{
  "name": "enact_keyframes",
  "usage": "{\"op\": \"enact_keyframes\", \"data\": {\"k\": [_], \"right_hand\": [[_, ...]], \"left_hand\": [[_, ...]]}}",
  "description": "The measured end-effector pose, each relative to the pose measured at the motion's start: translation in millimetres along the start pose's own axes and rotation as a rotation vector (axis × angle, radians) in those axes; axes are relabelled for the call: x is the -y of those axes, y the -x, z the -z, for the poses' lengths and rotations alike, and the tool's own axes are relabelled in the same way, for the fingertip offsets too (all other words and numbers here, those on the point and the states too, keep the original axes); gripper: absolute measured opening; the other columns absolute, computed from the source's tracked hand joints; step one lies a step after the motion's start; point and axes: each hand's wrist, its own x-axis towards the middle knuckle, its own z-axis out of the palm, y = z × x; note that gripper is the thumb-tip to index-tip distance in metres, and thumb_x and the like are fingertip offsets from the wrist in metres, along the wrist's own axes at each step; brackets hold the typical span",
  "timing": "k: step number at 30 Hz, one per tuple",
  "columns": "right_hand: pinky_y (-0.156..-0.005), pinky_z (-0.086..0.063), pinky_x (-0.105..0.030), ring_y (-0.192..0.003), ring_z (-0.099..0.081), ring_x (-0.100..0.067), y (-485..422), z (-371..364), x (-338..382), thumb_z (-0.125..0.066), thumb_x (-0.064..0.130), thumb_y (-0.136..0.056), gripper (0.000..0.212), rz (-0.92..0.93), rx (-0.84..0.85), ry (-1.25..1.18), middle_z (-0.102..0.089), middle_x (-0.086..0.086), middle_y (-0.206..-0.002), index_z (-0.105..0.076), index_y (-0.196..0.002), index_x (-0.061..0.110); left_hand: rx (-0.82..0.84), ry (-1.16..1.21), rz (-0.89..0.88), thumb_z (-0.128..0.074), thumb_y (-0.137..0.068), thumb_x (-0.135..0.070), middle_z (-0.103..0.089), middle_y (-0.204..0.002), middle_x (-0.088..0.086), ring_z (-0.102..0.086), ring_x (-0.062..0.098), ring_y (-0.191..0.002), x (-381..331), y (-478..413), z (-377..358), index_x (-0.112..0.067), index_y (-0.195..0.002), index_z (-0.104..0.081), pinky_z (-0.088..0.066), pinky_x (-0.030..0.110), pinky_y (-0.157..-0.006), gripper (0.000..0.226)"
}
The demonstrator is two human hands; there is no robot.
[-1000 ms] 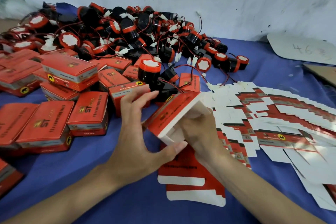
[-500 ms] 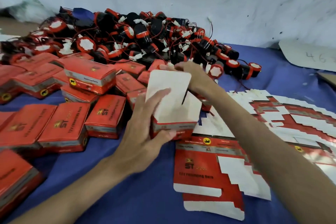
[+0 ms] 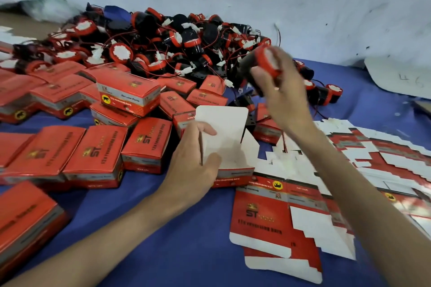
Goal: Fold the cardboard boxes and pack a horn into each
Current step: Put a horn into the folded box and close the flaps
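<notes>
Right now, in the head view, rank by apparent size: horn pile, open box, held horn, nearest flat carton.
1. horn pile
2. nearest flat carton, though nearness to the camera may inflate it
3. open box, in the left hand
4. held horn, blurred, in the right hand

Packing workshop: heaped horns, closed boxes (flat blanks too).

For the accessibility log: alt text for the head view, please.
The right hand holds up a red-and-black horn; the left hand steadies an open box on blue cloth. Packed boxes lie left, a horn pile behind, flat cartons right.
</notes>
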Motion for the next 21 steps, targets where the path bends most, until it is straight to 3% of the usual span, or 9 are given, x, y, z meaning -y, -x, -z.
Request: {"op": "enact_keyframes", "data": {"k": [2,4,6,8,12,16,19,21], "right_hand": [[-0.100,-0.045,-0.029,-0.115,-0.054,-0.015,9.2,19.6,17.4,-0.060,0.042,-0.083,0.059,0.064,0.054,-0.108,-0.052,-0.003,-0.124,-0.040,-0.132,0.017],[-0.105,-0.039,-0.028,-0.119,-0.047,-0.012,26.3,23.9,32.3,-0.064,0.040,-0.080,0.062,0.219,0.186,-0.001,-0.047,-0.004,-0.127,-0.037,-0.134,0.023],[-0.099,-0.040,-0.022,-0.112,-0.046,-0.013,44.9,17.8,36.6,-0.065,0.038,-0.082,0.063,0.387,0.342,0.162,-0.049,-0.010,-0.122,-0.040,-0.136,0.016],[-0.085,-0.052,-0.036,-0.106,-0.056,-0.024,57.3,11.4,33.1,-0.066,0.040,-0.082,0.065,0.402,0.429,0.289,-0.056,-0.012,-0.121,-0.046,-0.136,0.010],[-0.068,-0.058,-0.045,-0.097,-0.065,-0.032,66.5,11.8,21.4,-0.060,0.050,-0.078,0.067,0.401,0.307,0.379,-0.067,-0.010,-0.111,-0.055,-0.130,0.007],[-0.061,-0.058,-0.039,-0.091,-0.065,-0.027,74.3,7.0,18.1,-0.059,0.044,-0.082,0.057,0.500,0.247,0.478,-0.069,-0.004,-0.101,-0.060,-0.126,0.009],[-0.058,-0.056,-0.039,-0.081,-0.064,-0.027,75.8,5.2,16.7,-0.061,0.036,-0.084,0.047,0.546,0.245,0.459,-0.072,-0.002,-0.096,-0.063,-0.121,0.007],[-0.061,-0.057,-0.038,-0.082,-0.063,-0.028,75.9,6.6,16.7,-0.059,0.034,-0.086,0.045,0.567,0.312,0.447,-0.071,-0.002,-0.101,-0.063,-0.122,0.008]], "left_hand": [[0.020,0.029,-0.004,-0.045,-0.073,-0.017,-0.050,-0.098,-0.014,-0.049,-0.005,-0.087,0.7,-1.2,1.1,-0.034,-0.096,-0.040,-0.038,0.008,-0.066,0.029],[0.018,0.061,-0.019,-0.043,-0.078,-0.018,-0.053,-0.101,-0.013,-0.050,-0.002,-0.090,0.0,-2.6,1.5,-0.031,-0.097,-0.042,-0.041,0.014,-0.072,0.023],[0.025,0.130,-0.026,-0.045,-0.083,-0.021,-0.056,-0.106,-0.010,-0.054,0.004,-0.099,-1.8,-2.7,1.4,-0.032,-0.101,-0.043,-0.047,0.024,-0.082,0.021],[0.038,0.206,-0.017,-0.046,-0.084,-0.019,-0.056,-0.106,-0.013,-0.054,0.002,-0.102,-2.9,-2.0,1.3,-0.035,-0.101,-0.042,-0.046,0.024,-0.086,0.025],[0.057,0.315,0.014,-0.047,-0.076,-0.013,-0.048,-0.096,-0.002,-0.048,0.008,-0.091,-2.0,-2.3,4.7,-0.026,-0.086,-0.037,-0.043,0.030,-0.081,0.020],[0.063,0.453,-0.007,-0.050,-0.075,-0.019,-0.052,-0.083,-0.014,-0.051,-0.005,-0.080,-3.3,-1.8,6.2,-0.013,-0.084,-0.033,-0.046,0.014,-0.070,0.020],[0.029,0.434,-0.006,-0.049,-0.083,-0.030,-0.045,-0.094,0.004,-0.047,-0.007,-0.081,-6.7,-1.4,5.5,-0.013,-0.083,-0.028,-0.043,0.009,-0.070,0.027],[0.022,0.420,0.006,-0.046,-0.087,-0.028,-0.043,-0.096,0.010,-0.046,0.003,-0.086,-8.6,-1.2,4.5,-0.014,-0.082,-0.027,-0.044,0.017,-0.072,0.025]]}}
